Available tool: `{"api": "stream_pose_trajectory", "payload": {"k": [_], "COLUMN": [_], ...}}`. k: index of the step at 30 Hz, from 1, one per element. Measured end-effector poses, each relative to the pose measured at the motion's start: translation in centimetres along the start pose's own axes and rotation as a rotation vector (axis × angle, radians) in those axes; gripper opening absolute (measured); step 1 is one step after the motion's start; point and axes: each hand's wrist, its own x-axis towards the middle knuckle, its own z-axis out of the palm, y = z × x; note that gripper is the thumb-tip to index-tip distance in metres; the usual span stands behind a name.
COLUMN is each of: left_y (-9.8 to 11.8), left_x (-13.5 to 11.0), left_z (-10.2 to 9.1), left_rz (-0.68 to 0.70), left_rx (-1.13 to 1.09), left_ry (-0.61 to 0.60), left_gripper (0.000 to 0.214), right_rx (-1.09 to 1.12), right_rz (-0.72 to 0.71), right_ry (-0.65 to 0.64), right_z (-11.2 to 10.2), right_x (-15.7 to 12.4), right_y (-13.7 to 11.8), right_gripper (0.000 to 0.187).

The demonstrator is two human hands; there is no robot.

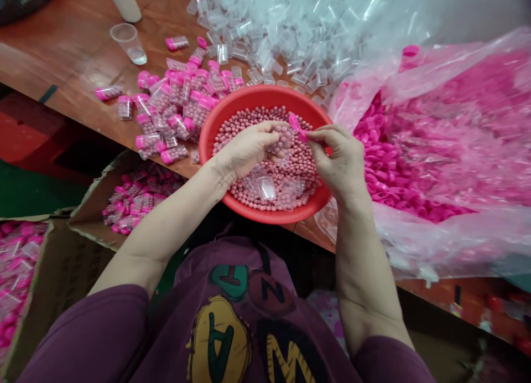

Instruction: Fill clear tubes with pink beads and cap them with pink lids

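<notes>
Fingers of our left hand [246, 149] wrap a clear container [282, 138] of beads, and our right hand [342, 157] pinches a pink cap [295, 124] between its fingertips. The hands stand slightly apart, the cap just beside the container; we cannot tell whether the two touch. We judge the step in hand to be capping, so the next move calls for squaring the cap to the container's mouth, with the left grip held firm. Below, loose beads [298, 167] fill the red bowl [274, 216], clear tubes [266, 188] lying on them. Its near rim reaches about to the front edge of the counter [78, 45], leaving us little room toward our body. Capped containers [182, 98] crowd its left, a plastic bag [440, 236] of caps its right, and a heap of empty tubes [298, 31] lies beyond. Between our wrists, the space looks open.
</notes>
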Motion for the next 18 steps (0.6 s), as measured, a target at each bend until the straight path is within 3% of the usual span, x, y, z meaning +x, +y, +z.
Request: {"api": "stream_pose_trajectory", "payload": {"k": [3,6,10,18], "left_y": [-0.1,-0.6,-0.7,-0.3], "left_x": [0.2,0.3,0.2,-0.4], "left_z": [-0.1,-0.1,0.1,0.2], "left_rz": [-0.027,0.003,-0.008,-0.047], "left_rx": [-0.050,-0.093,-0.086,-0.037], "left_ry": [-0.025,-0.048,0.002,-0.032], "left_gripper": [0.023,0.014,0.015,0.022], "right_rx": [0.127,0.271,0.285,0.289], "right_rz": [0.085,0.098,0.098,0.066], "right_ry": [0.082,0.082,0.066,0.085], "right_z": [0.8,1.7,2.6,2.6], "right_x": [0.2,0.7,1.2,0.5], "right_y": [-0.1,-1.2,-2.1,-2.3], "right_gripper": [0.016,0.019,0.026,0.024]}}
